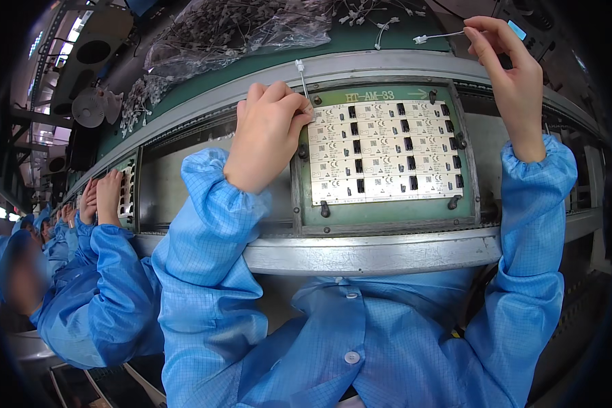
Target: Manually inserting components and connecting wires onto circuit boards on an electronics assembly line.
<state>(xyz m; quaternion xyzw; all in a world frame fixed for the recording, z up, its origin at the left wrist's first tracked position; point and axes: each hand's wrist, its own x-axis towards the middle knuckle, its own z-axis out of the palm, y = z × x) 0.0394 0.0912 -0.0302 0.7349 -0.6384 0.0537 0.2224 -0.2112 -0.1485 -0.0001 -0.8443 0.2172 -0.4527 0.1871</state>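
Holding two cables point(442, 35) point(304, 78) in the wearer's two hands point(268, 132) point(513, 81). Showing fifteen large black connectors point(357, 146) and one white fan point(88, 107).

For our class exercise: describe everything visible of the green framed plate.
The green plate is rectangular, flat, set in a grey frame, with pale lettering and an arrow along its far side. It lies between metal rails, bearing a white panel with black components; black clips sit around the panel. The left hand overlaps its left edge; contact is unclear.
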